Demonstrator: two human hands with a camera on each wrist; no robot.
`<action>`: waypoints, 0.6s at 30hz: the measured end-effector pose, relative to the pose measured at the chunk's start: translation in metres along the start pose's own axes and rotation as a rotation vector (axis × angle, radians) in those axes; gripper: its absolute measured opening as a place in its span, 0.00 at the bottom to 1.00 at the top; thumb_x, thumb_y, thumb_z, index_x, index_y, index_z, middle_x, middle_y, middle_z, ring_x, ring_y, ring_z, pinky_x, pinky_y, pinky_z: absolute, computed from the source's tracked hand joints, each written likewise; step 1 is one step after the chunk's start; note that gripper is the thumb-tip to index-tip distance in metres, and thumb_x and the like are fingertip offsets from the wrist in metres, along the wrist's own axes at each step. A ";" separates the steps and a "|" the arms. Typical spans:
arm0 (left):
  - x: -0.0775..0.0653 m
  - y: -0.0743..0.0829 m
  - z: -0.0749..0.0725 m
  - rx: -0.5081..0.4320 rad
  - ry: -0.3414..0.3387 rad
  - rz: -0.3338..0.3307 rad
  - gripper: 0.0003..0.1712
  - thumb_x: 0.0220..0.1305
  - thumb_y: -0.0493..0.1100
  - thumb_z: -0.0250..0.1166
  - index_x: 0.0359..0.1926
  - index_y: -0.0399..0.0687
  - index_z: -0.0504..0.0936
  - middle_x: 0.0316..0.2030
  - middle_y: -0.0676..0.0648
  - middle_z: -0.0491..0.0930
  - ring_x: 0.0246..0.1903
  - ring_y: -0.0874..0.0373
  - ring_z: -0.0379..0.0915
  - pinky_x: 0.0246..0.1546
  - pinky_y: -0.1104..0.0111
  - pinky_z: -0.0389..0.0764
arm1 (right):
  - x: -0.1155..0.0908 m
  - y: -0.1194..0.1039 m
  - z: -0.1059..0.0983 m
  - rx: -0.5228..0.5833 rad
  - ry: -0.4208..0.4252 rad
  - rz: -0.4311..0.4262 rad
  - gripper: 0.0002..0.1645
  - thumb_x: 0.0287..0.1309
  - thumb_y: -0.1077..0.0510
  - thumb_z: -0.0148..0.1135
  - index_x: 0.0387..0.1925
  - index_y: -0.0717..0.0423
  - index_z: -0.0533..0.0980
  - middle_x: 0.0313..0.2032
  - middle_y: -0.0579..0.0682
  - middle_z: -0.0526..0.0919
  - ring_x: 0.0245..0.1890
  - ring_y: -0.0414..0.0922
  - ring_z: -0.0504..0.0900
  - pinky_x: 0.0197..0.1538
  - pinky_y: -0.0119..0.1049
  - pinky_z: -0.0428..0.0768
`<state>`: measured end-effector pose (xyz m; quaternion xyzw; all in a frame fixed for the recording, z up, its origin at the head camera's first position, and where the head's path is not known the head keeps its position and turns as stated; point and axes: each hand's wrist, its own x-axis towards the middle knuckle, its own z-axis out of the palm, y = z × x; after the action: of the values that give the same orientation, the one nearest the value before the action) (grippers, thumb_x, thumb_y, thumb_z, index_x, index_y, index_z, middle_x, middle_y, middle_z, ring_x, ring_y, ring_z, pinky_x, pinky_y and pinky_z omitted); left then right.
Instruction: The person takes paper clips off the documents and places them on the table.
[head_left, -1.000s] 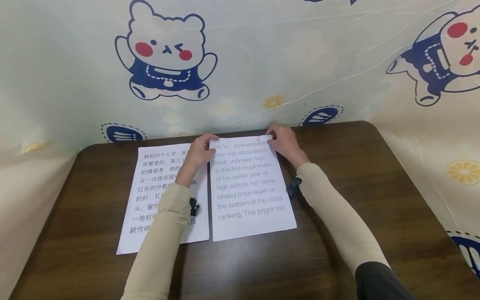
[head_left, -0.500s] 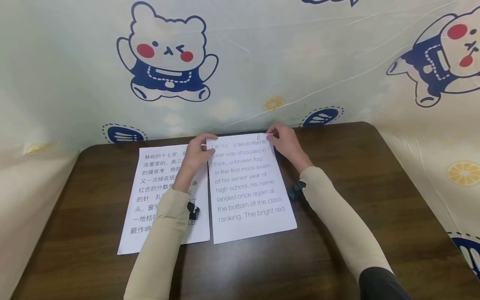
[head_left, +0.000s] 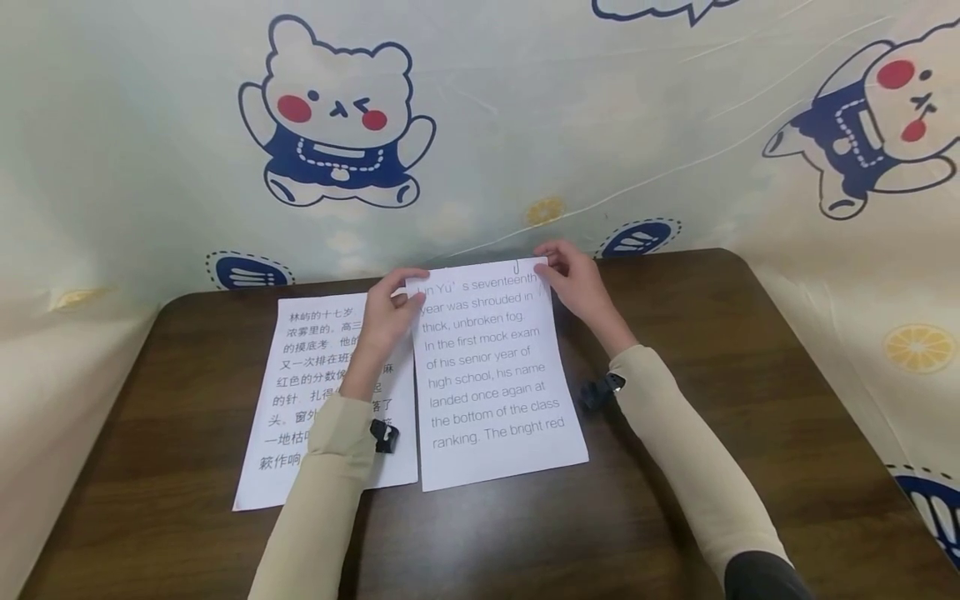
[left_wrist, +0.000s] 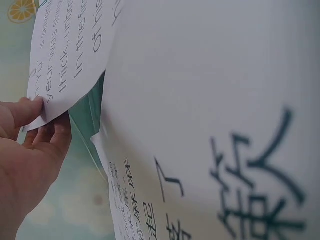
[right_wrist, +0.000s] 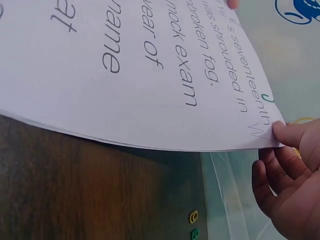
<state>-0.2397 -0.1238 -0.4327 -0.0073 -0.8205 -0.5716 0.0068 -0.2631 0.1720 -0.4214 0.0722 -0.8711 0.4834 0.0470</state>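
Observation:
The English-printed paper point(head_left: 487, 367) has its top edge raised off the table, bending upward in both wrist views. My left hand point(head_left: 390, 312) pinches its top left corner, thumb point(left_wrist: 31, 107) on the printed face and fingers behind. At the top right corner, my right hand point(head_left: 581, 283) pinches it the same way, thumb point(right_wrist: 287, 131) in front. A green paper clip point(right_wrist: 267, 98) grips the top edge near that corner. To the left lies the Chinese-printed paper point(head_left: 300, 400), partly hidden under my left arm.
A brown wooden table point(head_left: 645, 517) bears both papers. Behind it hangs a pale curtain point(head_left: 480, 125) with cartoon bears. Two small clips, one yellow point(right_wrist: 194, 216) and one green point(right_wrist: 195, 233), appear near the table's far edge in the right wrist view.
Both hands have lifted the top edge of the English-printed paper slightly and shifted its top left corner a little left. The Chinese-printed paper has stayed in place.

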 end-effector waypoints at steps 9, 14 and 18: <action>-0.005 0.002 0.002 -0.029 0.040 -0.006 0.17 0.65 0.37 0.60 0.52 0.61 0.79 0.64 0.55 0.68 0.50 0.55 0.78 0.50 0.65 0.80 | -0.005 -0.001 -0.002 0.016 -0.046 -0.029 0.20 0.65 0.49 0.56 0.57 0.40 0.72 0.45 0.48 0.78 0.40 0.46 0.76 0.45 0.39 0.81; -0.006 0.004 0.002 -0.021 0.055 -0.011 0.17 0.65 0.38 0.61 0.51 0.63 0.79 0.63 0.55 0.69 0.48 0.57 0.78 0.49 0.65 0.80 | -0.004 -0.002 -0.002 -0.013 -0.082 -0.067 0.24 0.63 0.48 0.58 0.60 0.42 0.70 0.55 0.50 0.77 0.49 0.46 0.74 0.56 0.43 0.78; -0.007 0.004 0.001 -0.022 0.048 -0.024 0.18 0.64 0.39 0.61 0.52 0.64 0.79 0.65 0.55 0.68 0.51 0.56 0.77 0.53 0.64 0.79 | -0.004 -0.005 -0.002 -0.107 -0.114 -0.124 0.26 0.63 0.49 0.59 0.62 0.43 0.69 0.61 0.47 0.73 0.57 0.44 0.72 0.65 0.44 0.72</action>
<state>-0.2322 -0.1211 -0.4295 0.0160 -0.8137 -0.5808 0.0198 -0.2580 0.1711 -0.4170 0.1509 -0.8908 0.4274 0.0312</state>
